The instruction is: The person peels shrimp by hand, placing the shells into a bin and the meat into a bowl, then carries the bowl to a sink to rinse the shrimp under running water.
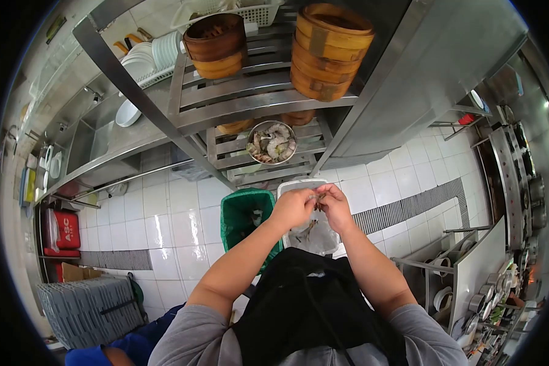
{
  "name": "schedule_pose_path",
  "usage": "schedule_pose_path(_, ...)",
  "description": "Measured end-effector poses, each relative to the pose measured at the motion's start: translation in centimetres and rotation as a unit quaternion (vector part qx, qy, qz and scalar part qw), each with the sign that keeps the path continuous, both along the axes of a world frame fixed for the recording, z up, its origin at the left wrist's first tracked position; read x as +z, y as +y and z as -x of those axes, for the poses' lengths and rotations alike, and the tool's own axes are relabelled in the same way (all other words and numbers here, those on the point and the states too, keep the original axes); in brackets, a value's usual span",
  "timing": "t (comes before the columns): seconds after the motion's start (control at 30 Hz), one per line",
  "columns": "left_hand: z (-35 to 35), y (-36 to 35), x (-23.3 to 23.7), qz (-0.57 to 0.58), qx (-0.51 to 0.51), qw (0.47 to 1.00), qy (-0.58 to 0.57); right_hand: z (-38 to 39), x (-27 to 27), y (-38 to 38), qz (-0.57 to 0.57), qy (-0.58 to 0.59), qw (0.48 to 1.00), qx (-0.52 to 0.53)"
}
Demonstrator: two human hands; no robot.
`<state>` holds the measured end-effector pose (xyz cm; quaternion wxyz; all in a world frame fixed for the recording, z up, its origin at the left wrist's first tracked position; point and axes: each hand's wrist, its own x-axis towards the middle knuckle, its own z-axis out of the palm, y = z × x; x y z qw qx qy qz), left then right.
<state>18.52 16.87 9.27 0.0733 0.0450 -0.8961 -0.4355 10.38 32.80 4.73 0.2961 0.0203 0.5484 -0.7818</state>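
Both my hands meet over a white tub (333,243) that holds ice and a few shrimp. My left hand (293,209) and my right hand (335,207) are closed with fingertips together on a small brownish shrimp (318,206). Most of the shrimp is hidden by the fingers. Just left of the tub stands a bin with a green liner (230,215), with some scraps inside. A metal bowl of shrimp (272,143) rests on the lower rack shelf, beyond my hands.
Bamboo steamers (332,55) stand on the metal rack (226,113) ahead. A sink counter (113,137) is at the left, and a grey crate (88,308) at lower left beside a person's blue sleeve (137,341). Shelves with pots (482,299) stand at the right.
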Motion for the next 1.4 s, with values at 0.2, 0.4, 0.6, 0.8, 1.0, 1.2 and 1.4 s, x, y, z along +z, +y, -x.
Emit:
schedule_pose_path(0.2,0.4,-0.7,-2.2,-0.107,0.029,0.993,-0.052,0.4,0.4,0.6,-0.056,0.080,0.987,0.128)
schedule_pose_path(0.4,1.3,-3.4,-3.8,-0.132,0.038,0.987,-0.081,0.6,1.0,1.8,-0.093,0.025,0.984,0.147)
schedule_pose_path(0.6,2.4,-9.6,-2.1,-0.210,0.087,0.970,-0.088,1.5,-2.0,4.1,-0.144,0.038,0.978,0.148)
schedule_pose_path(0.8,7.3,-15.3,2.2,0.077,0.183,0.975,0.097,0.4,-4.8,4.4,-0.389,0.201,0.871,0.224)
schedule_pose_path(1.0,6.4,-16.7,1.0,0.355,0.043,0.928,-0.106,-0.7,-6.3,5.1,-0.430,0.220,0.857,0.178)
schedule_pose_path(1.2,6.8,-17.6,-0.9,0.377,0.017,0.922,-0.082,-1.0,-7.6,6.9,-0.421,0.183,0.863,0.209)
schedule_pose_path(1.4,8.4,-17.1,0.8,0.337,0.014,0.938,-0.077,-1.3,-7.8,7.1,-0.392,0.167,0.878,0.220)
